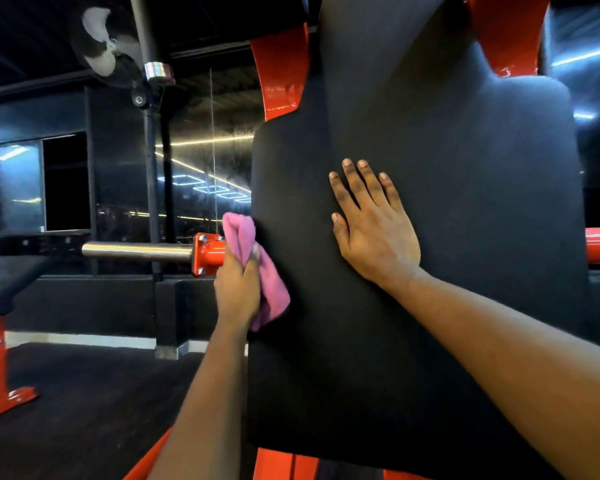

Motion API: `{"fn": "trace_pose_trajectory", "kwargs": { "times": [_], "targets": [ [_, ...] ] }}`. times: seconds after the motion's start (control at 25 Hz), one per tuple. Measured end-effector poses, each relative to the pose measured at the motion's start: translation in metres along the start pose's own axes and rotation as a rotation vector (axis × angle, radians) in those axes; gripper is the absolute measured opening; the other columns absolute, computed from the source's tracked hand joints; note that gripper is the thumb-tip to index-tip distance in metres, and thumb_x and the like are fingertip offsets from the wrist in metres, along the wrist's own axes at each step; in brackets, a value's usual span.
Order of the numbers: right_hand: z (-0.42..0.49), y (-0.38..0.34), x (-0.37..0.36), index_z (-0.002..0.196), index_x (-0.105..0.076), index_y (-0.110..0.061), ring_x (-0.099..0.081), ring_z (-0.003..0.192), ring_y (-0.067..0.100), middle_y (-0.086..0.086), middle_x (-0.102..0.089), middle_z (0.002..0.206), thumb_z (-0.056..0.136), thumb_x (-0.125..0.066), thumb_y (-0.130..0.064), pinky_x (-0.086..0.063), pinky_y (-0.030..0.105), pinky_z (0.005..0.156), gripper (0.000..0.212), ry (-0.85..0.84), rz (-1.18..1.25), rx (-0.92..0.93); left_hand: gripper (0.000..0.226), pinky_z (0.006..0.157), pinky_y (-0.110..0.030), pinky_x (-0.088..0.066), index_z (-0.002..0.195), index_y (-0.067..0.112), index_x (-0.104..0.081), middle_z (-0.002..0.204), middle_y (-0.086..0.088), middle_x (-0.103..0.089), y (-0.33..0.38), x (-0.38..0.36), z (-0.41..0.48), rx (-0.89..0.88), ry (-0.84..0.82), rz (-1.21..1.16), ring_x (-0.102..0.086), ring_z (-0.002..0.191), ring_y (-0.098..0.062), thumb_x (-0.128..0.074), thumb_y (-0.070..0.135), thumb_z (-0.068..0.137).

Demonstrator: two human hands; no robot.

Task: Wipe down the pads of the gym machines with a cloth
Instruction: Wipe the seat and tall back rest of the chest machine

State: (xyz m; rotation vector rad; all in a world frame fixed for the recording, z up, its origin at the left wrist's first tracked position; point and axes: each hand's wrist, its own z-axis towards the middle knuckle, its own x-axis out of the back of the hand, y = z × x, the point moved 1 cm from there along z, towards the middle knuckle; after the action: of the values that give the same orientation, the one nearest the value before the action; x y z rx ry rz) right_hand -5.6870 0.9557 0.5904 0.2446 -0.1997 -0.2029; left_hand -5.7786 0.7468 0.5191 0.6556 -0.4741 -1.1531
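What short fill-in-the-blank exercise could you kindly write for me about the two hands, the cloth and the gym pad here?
1. The left hand grips a ____ cloth against the pad's side edge.
2. The right hand lies flat on the pad and holds ____.
3. The steel bar sticks out to the ____ of the pad.

Missing words: pink; nothing; left.

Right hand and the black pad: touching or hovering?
Touching. The head view shows the right hand laid flat on the black pad, palm and straight fingers against its face, no gap visible.
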Motion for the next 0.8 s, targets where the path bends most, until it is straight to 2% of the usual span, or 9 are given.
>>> {"fn": "trace_pose_trajectory", "kwargs": {
  "times": [0.04, 0.12, 0.2, 0.36, 0.48, 0.56, 0.68, 0.72, 0.8],
  "targets": [
    [0.0, 0.0, 0.001, 0.161, -0.023, -0.015, -0.011, 0.157, 0.026, 0.009, -0.016, 0.169, 0.106, -0.03, -0.039, -0.013, 0.047, 0.127, 0.06, -0.003, -0.004, 0.004, 0.043, 0.09, -0.038, -0.047, 0.141, 0.019, -0.05, 0.107, -0.014, -0.067, -0.013, 0.005, -0.018, 0.048, -0.02, -0.016, -0.062, 0.106, -0.036, -0.048, 0.04, 0.103],
    [0.0, 0.001, 0.002, 0.161, -0.021, -0.016, -0.009, 0.157, 0.026, 0.009, -0.015, 0.169, 0.106, -0.029, -0.039, -0.012, 0.047, 0.127, 0.06, -0.012, -0.006, 0.002, 0.034, 0.077, -0.031, -0.047, 0.132, 0.019, -0.054, 0.094, -0.001, -0.065, -0.025, 0.014, -0.045, 0.118, -0.064, -0.062, -0.064, 0.102, -0.033, -0.047, 0.036, 0.104],
    [0.001, 0.0, 0.002, 0.161, -0.021, -0.016, -0.009, 0.157, 0.026, 0.009, -0.014, 0.169, 0.106, -0.03, -0.039, -0.012, 0.048, 0.127, 0.06, -0.012, -0.005, -0.002, 0.025, 0.07, -0.027, -0.043, 0.125, 0.02, -0.054, 0.089, 0.003, -0.064, -0.019, 0.016, -0.047, 0.111, -0.057, -0.031, -0.065, 0.097, -0.03, -0.046, 0.033, 0.105],
    [0.0, 0.0, 0.002, 0.161, -0.022, -0.018, -0.006, 0.157, 0.027, 0.008, -0.011, 0.17, 0.105, -0.034, -0.041, -0.01, 0.05, 0.127, 0.062, 0.016, -0.006, -0.029, 0.039, 0.082, -0.033, -0.039, 0.141, 0.02, -0.042, 0.117, -0.014, -0.066, 0.04, 0.004, 0.015, -0.14, 0.038, 0.061, -0.062, 0.106, -0.031, -0.044, 0.032, 0.104],
    [-0.001, 0.001, 0.004, 0.161, -0.022, -0.018, -0.006, 0.157, 0.027, 0.006, -0.01, 0.17, 0.102, -0.037, -0.047, -0.008, 0.055, 0.125, 0.068, 0.02, -0.026, -0.108, 0.042, 0.088, -0.041, -0.047, 0.139, 0.019, -0.041, 0.119, -0.016, -0.064, 0.103, -0.009, 0.085, -0.211, 0.089, 0.105, -0.061, 0.107, -0.037, -0.042, 0.038, 0.101],
    [-0.001, -0.001, 0.004, 0.16, -0.026, -0.017, -0.015, 0.155, 0.028, 0.007, -0.019, 0.168, 0.101, -0.039, -0.048, -0.014, 0.057, 0.122, 0.068, 0.012, -0.037, -0.122, 0.053, 0.09, -0.05, -0.05, 0.139, 0.021, -0.04, 0.117, -0.012, -0.064, 0.123, -0.013, 0.104, -0.265, 0.079, 0.08, -0.062, 0.104, -0.034, -0.038, 0.05, 0.094],
    [0.016, 0.002, 0.013, 0.149, -0.045, -0.015, -0.038, 0.141, 0.032, 0.01, -0.041, 0.156, 0.097, -0.045, -0.044, -0.032, 0.056, 0.108, 0.059, 0.048, -0.044, -0.098, 0.058, 0.091, -0.036, -0.043, 0.151, 0.034, -0.026, 0.113, -0.001, -0.061, 0.104, -0.013, 0.082, -0.172, 0.019, 0.046, -0.059, 0.101, -0.024, -0.043, 0.047, 0.098],
    [0.027, 0.006, 0.017, 0.145, -0.048, -0.016, -0.042, 0.135, 0.032, 0.01, -0.045, 0.151, 0.096, -0.046, -0.043, -0.034, 0.055, 0.104, 0.056, 0.055, -0.05, -0.093, 0.059, 0.089, -0.033, -0.04, 0.155, 0.036, -0.021, 0.111, -0.004, -0.061, 0.088, -0.011, 0.068, -0.116, 0.004, 0.06, -0.058, 0.1, -0.024, -0.044, 0.045, 0.101],
    [0.05, 0.015, 0.023, 0.148, -0.044, -0.017, -0.038, 0.137, 0.032, 0.01, -0.042, 0.152, 0.097, -0.046, -0.042, -0.033, 0.055, 0.106, 0.057, 0.057, -0.043, -0.129, 0.059, 0.09, -0.035, -0.042, 0.156, 0.034, -0.019, 0.112, -0.012, -0.064, 0.051, -0.006, 0.042, -0.054, -0.017, 0.044, -0.061, 0.105, -0.032, -0.041, 0.048, 0.103]
  ]
}}
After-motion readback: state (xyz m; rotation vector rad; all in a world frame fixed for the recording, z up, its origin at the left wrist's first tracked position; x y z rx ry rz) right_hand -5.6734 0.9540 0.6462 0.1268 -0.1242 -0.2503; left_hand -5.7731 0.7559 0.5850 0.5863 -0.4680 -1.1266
